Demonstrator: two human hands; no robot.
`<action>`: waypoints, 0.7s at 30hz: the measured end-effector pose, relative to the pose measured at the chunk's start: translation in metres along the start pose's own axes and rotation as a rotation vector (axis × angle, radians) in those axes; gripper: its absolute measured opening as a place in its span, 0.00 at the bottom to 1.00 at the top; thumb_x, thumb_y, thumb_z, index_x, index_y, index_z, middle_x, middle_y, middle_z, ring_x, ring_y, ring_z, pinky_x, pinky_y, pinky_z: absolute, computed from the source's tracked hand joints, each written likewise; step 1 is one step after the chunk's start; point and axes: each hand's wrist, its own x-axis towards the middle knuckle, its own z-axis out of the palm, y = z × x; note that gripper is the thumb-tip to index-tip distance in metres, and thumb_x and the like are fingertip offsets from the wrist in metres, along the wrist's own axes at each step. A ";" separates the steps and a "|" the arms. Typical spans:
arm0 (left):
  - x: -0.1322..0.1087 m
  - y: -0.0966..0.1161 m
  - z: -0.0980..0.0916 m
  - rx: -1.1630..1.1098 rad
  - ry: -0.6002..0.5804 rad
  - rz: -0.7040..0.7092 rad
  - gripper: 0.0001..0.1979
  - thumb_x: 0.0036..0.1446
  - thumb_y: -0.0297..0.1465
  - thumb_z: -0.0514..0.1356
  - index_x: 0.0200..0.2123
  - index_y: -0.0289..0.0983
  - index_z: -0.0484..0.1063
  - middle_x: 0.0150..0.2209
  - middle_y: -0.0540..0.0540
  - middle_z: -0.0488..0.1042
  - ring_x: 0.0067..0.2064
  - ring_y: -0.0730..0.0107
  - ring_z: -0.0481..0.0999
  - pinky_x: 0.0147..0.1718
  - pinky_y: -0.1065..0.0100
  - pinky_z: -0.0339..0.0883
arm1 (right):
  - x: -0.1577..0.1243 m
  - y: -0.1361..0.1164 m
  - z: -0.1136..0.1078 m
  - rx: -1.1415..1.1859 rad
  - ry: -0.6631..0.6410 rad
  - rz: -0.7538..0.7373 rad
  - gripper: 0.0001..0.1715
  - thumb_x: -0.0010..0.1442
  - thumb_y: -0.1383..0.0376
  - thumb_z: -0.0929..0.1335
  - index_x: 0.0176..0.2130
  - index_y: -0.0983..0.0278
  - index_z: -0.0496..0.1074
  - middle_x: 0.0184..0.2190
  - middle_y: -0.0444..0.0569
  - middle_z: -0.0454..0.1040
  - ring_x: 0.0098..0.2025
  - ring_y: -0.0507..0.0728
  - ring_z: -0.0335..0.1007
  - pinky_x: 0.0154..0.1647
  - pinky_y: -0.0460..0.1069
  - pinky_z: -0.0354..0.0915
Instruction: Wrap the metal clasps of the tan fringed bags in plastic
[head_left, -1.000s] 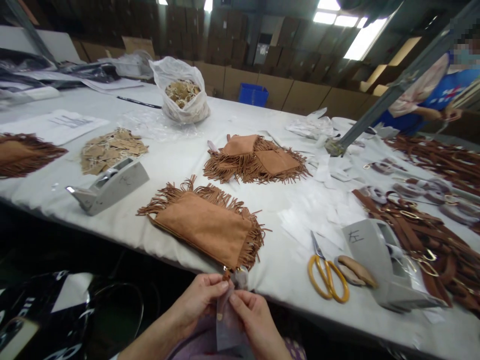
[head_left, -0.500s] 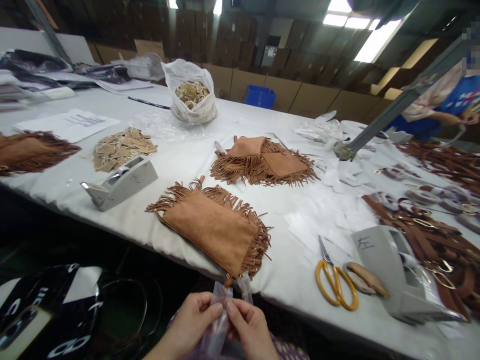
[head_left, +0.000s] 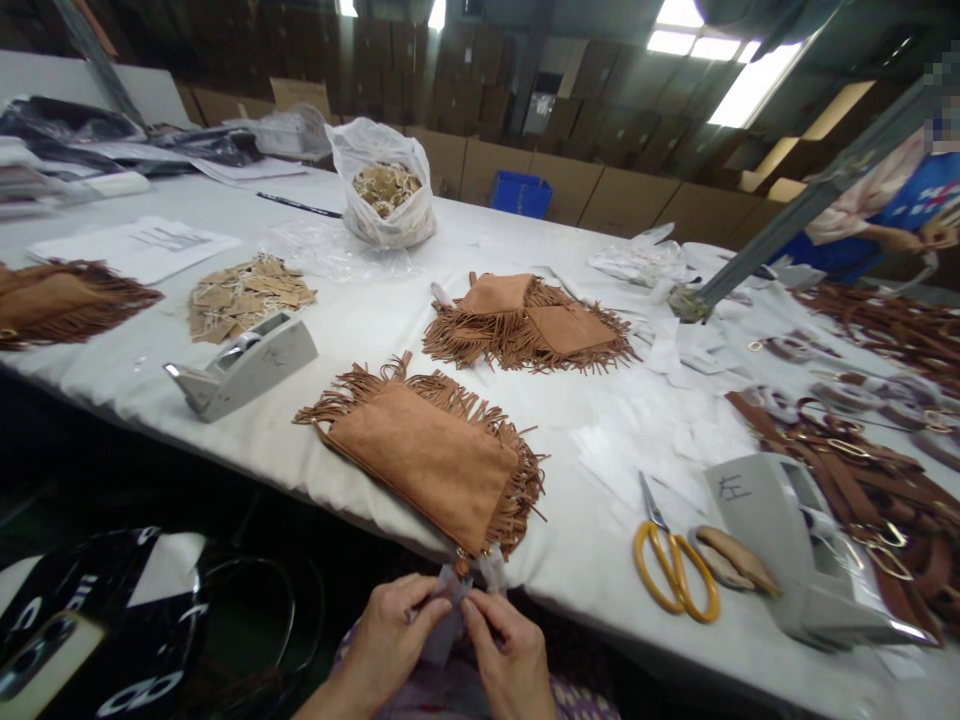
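Observation:
At the table's front edge, my left hand [head_left: 390, 635] and my right hand [head_left: 506, 645] pinch a thin translucent plastic wrap [head_left: 448, 622] between thumbs and fingers. The wrap hangs just below the corner of a brown fringed suede bag [head_left: 427, 455], beside its small brown zipper pull [head_left: 461, 563]. A second strip of clear plastic [head_left: 493, 570] shows at the same corner. The bag lies flat with its fringe spread towards the back and right. My fingertips partly hide how the wrap sits around the pull.
Yellow-handled scissors [head_left: 675, 570] and a grey tape dispenser [head_left: 799, 550] lie at right, near brown straps [head_left: 847, 450]. Another dispenser [head_left: 247, 365] stands left. More fringed bags [head_left: 525, 325], tan tags [head_left: 244, 300] and a white plastic bag [head_left: 382, 215] lie behind. A person [head_left: 877, 220] stands far right.
My hands have drawn slightly apart at the wrists and shifted a little upward. The plastic wrap between them now hangs shorter and more bunched. The bag stays in place.

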 end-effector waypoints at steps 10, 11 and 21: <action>0.017 0.002 0.012 -0.366 -0.023 -0.185 0.16 0.52 0.40 0.60 0.35 0.34 0.79 0.24 0.47 0.76 0.21 0.72 0.67 0.20 0.74 0.60 | 0.012 -0.002 -0.011 -0.197 0.171 -0.172 0.18 0.62 0.59 0.63 0.44 0.65 0.76 0.35 0.53 0.79 0.35 0.58 0.75 0.37 0.47 0.69; 0.017 0.001 0.013 -0.402 -0.027 -0.198 0.16 0.52 0.40 0.61 0.35 0.33 0.79 0.24 0.47 0.76 0.21 0.73 0.66 0.20 0.74 0.60 | 0.015 -0.004 -0.015 -0.232 0.198 -0.239 0.18 0.63 0.61 0.62 0.47 0.65 0.74 0.38 0.55 0.78 0.39 0.59 0.74 0.41 0.48 0.69; 0.029 0.003 0.027 -0.564 0.005 -0.270 0.18 0.47 0.43 0.65 0.26 0.31 0.75 0.24 0.46 0.75 0.27 0.69 0.71 0.28 0.71 0.61 | 0.038 -0.007 -0.019 -0.330 0.042 -0.428 0.19 0.62 0.70 0.58 0.46 0.64 0.73 0.35 0.54 0.71 0.36 0.56 0.71 0.37 0.49 0.69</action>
